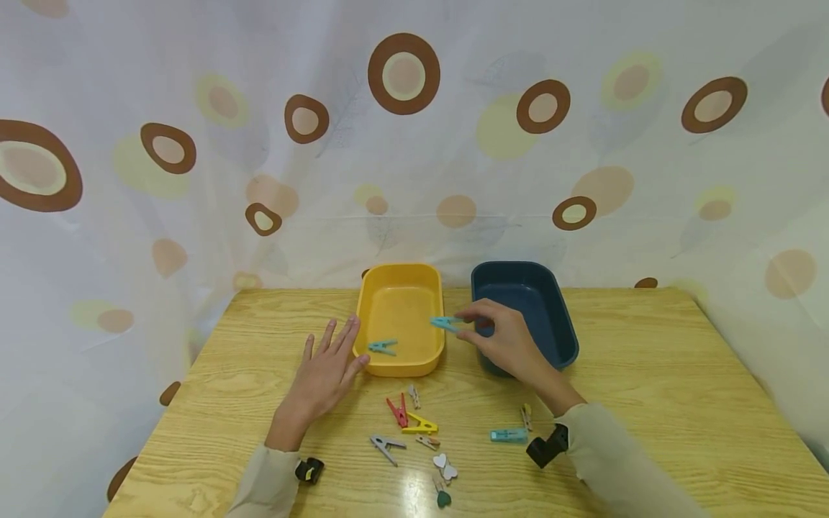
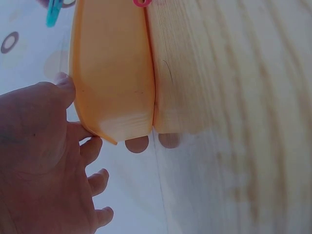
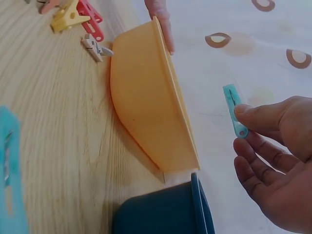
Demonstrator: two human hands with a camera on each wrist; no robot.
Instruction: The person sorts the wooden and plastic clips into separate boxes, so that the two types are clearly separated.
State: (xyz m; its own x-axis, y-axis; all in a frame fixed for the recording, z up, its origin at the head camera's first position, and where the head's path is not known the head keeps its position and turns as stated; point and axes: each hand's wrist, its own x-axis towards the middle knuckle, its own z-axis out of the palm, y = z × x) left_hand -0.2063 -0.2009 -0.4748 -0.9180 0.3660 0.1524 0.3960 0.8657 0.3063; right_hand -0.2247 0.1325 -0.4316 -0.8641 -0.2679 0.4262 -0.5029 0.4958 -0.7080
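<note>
My right hand (image 1: 508, 344) pinches a light-blue clothespin (image 1: 443, 323) between thumb and fingers, over the right side of the yellow tub (image 1: 400, 370). In the right wrist view the clothespin (image 3: 235, 111) stands clear above the tub's rim. A second light-blue clothespin (image 1: 383, 347) lies inside the tub near its front left corner. My left hand (image 1: 324, 378) rests on the tub's left rim with fingers spread and mostly straight. The left wrist view has its thumb (image 2: 66, 87) at the rim.
A dark blue tub (image 1: 568, 334) stands right of the yellow one. In front lie a red clothespin (image 1: 397, 411), a yellow one (image 1: 421, 424), a grey one (image 1: 387, 444), small wooden and heart-topped clips (image 1: 447, 469). Another light-blue clothespin (image 1: 508, 435) lies near the right wrist.
</note>
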